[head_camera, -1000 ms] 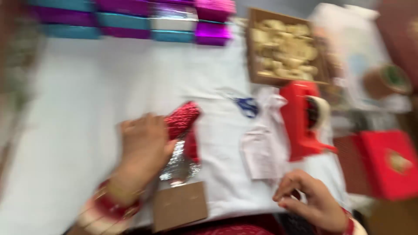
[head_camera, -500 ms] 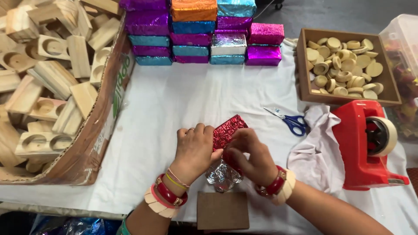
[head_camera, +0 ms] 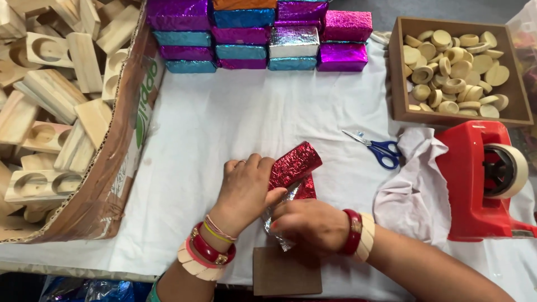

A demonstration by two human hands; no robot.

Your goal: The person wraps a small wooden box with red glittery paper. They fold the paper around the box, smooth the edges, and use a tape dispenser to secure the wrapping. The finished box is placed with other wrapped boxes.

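- Soft, even light is filling the scene brightly.
- The foil-wrapped blocks point(head_camera: 263, 33) are glinting with small highlights.
- The hands are casting only faint shadows on the white cloth point(head_camera: 246, 117).
- Everything is staying sharp, without visible motion blur.

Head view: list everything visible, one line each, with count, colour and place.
foil-wrapped block: one, red, centre, in both hands
wrapped blocks: a stack, purple, teal, blue, silver, magenta, orange, top centre
wooden blocks: many, pale, in cardboard box, left
wooden tray: one, brown, holding round wooden pieces, top right
scissors: one pair, blue-handled, right of centre
tape dispenser: one, red, right
cloth: one, pale pink, beside dispenser
cardboard square: one, brown, bottom centre
left hand: on the block
right hand: pressing the foil
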